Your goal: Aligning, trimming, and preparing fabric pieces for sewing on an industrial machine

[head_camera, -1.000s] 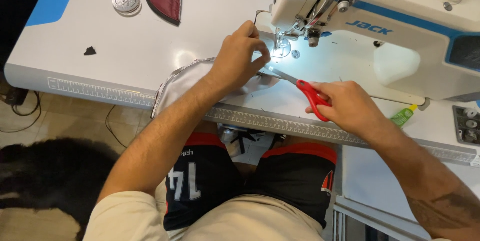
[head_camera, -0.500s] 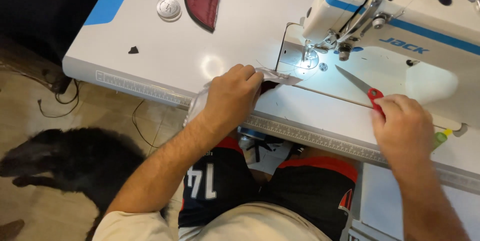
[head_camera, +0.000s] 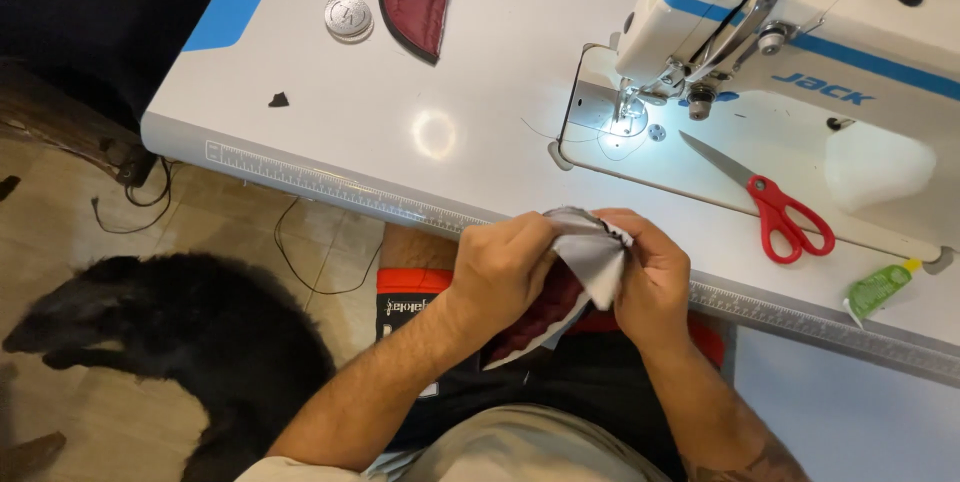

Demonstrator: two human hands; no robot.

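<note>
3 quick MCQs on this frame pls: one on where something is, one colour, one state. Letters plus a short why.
1. Where do the scissors lie?
A. on the table right of the needle
B. on the floor
C. in the right hand

2. What colour are the scissor handles?
A. blue
B. red
C. black

3. What are the hands doing?
A. both hold the fabric piece at the table edge
B. both rest flat on the table
C. one holds the scissors

Answers:
1. A: the scissors lie on the white table beside the sewing machine, in nobody's grip.
2. B: both handle loops are red.
3. A: the left hand and right hand both pinch the fabric piece.
</note>
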